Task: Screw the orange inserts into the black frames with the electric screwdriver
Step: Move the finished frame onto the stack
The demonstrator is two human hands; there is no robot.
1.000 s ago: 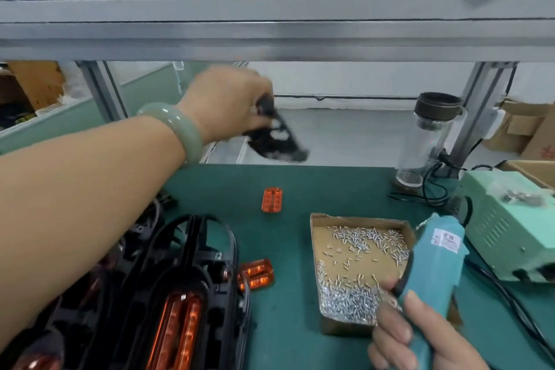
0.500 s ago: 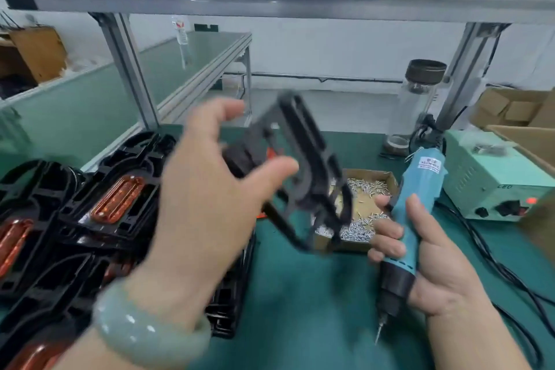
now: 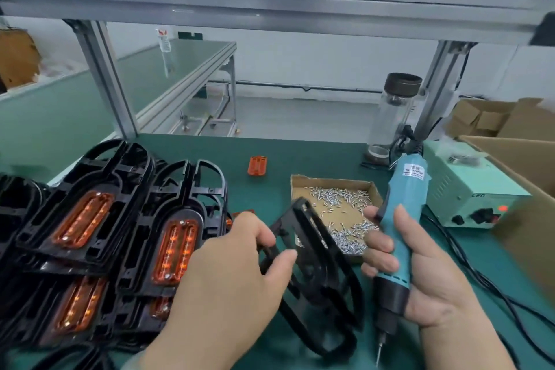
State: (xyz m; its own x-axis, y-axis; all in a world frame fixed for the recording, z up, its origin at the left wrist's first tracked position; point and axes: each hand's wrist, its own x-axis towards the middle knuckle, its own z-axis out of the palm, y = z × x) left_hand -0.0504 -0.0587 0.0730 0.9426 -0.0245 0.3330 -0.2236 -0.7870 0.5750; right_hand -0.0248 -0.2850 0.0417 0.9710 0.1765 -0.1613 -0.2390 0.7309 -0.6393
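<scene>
Gripping a bare black frame [image 3: 318,279] at six o'clock on the counter [image 3: 300,153], the left hand [image 3: 228,273] pinches its rim and holds it tilted. The right hand [image 3: 420,273] at four o'clock curls round the electric screwdriver [image 3: 399,228] with the bit pointing down. A loose orange insert [image 3: 257,165] lies at twelve o'clock — fitted frames [image 3: 120,234] pile at nine.

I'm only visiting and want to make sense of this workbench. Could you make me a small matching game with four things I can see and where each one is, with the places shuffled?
Things:
1. electric screwdriver
2. single black frame
3. screws
4. far orange insert

Places:
A. loose in the cardboard tray
B. lying alone on the green mat
C. gripped in the right hand, tip down
D. held in the left hand

Pairs: 1-C, 2-D, 3-A, 4-B.
</scene>
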